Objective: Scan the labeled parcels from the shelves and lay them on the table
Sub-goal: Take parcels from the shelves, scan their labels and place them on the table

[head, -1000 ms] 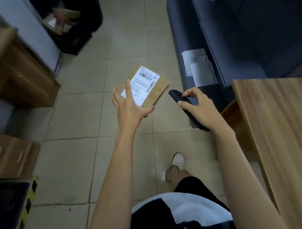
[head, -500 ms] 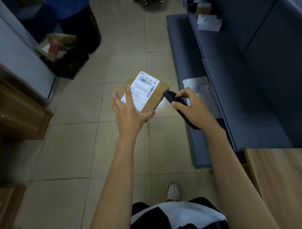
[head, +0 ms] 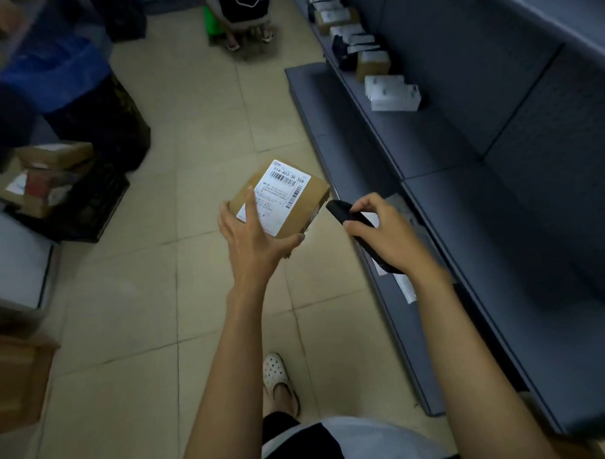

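Holding a small cardboard parcel (head: 314, 194) at centre frame, my left hand (head: 253, 241) grips its near end, one finger lying across the white label (head: 281, 192). My right hand (head: 394, 240) is wrapped round a black barcode scanner (head: 345, 214), its nose just beside the box's right edge. I judge the scan is under way. Laying the box on the table, out of view, remains. More parcels (head: 392, 92) wait on the grey shelves (head: 463, 148) at upper right.

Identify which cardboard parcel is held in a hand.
The labelled parcel gripped by the left hand; the others lie on the shelf or in the black crate.
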`<act>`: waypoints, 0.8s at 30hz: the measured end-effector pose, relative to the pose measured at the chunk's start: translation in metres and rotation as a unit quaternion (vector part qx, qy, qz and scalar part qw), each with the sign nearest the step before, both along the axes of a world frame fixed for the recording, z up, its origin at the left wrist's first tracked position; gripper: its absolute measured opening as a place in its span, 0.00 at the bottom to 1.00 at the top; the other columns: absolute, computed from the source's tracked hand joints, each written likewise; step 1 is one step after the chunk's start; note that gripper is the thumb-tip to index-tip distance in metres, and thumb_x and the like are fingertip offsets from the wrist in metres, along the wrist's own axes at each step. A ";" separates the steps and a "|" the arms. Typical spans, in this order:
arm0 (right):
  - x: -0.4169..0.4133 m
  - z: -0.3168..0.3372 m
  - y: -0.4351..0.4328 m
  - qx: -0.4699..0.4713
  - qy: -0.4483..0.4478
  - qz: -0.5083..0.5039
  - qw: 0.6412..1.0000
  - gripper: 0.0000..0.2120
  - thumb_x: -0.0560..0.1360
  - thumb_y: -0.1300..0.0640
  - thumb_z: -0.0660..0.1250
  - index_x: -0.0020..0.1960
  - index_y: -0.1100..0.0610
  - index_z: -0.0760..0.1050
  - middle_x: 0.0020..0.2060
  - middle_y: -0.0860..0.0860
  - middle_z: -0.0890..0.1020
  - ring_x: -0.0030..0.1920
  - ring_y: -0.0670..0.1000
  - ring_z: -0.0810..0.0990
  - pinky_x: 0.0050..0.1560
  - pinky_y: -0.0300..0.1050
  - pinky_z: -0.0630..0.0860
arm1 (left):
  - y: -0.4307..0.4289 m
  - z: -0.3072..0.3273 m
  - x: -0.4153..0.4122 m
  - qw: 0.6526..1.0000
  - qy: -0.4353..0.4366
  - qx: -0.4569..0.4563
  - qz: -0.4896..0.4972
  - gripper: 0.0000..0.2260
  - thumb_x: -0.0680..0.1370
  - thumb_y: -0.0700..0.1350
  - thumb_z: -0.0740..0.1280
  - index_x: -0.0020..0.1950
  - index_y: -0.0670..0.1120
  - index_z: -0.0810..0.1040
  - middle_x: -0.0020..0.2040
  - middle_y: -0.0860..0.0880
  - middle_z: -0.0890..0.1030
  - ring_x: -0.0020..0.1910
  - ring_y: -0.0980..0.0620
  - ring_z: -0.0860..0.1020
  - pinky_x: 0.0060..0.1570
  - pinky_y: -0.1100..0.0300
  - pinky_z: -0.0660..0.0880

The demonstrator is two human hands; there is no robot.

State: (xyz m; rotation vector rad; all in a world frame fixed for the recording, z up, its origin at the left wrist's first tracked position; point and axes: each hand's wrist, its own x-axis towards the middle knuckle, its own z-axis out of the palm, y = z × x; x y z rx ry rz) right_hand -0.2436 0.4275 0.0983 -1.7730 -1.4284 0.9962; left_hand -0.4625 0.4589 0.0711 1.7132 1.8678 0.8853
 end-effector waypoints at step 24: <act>0.165 -0.021 0.421 -0.046 -0.005 -0.210 0.977 0.12 0.76 0.48 0.70 0.56 0.50 0.73 0.59 0.46 0.79 0.61 0.51 0.76 0.58 0.51 0.72 | 0.497 -0.017 0.188 0.970 0.073 -0.001 -0.232 0.54 0.60 0.56 0.82 0.79 0.49 0.57 0.75 0.37 0.52 0.75 0.38 0.52 0.56 0.44 0.74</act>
